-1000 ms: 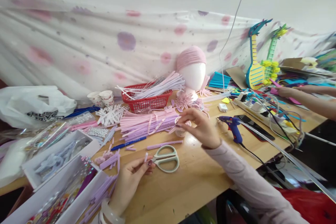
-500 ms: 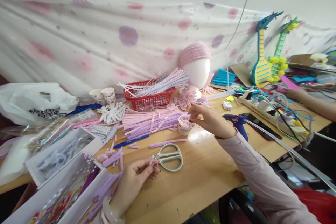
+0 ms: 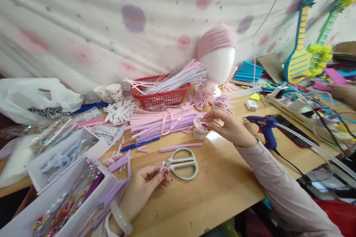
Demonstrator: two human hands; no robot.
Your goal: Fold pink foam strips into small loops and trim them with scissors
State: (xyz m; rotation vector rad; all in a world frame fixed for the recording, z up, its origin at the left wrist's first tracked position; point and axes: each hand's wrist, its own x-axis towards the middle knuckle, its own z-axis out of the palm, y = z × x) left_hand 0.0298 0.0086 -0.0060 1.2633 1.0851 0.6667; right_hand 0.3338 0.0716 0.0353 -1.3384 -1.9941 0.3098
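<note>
My left hand (image 3: 140, 188) pinches a short piece of pale purple pipe cleaner (image 3: 162, 166) between thumb and fingers, above the table. Just beyond these fingers lie grey-handled scissors (image 3: 172, 160), their blades partly hidden by the hand. My right hand (image 3: 236, 129) reaches to a small paper cup (image 3: 199, 133) filled with pink fuzzy pieces (image 3: 199, 121). Its fingertips are closed together at the cup's right rim, and what they grip is hidden. Behind that hand stands a second cup with pink pieces (image 3: 221, 100). A purple pipe cleaner (image 3: 180, 147) lies beyond the scissors.
Pink and purple pipe cleaner bundles (image 3: 155, 121) lie before a red basket (image 3: 164, 99). A white mannequin head (image 3: 218, 61) stands behind. To the right are a blue glue gun (image 3: 265, 127), a phone (image 3: 297, 131) and a power strip (image 3: 294, 109). White boxes (image 3: 111, 185) line the left. A co-worker's hand (image 3: 343, 92) is far right.
The view has shifted slightly and come closer. My right hand has lowered its fingertips to the cup's rim. My left hand still pinches the pipe cleaner piece.
</note>
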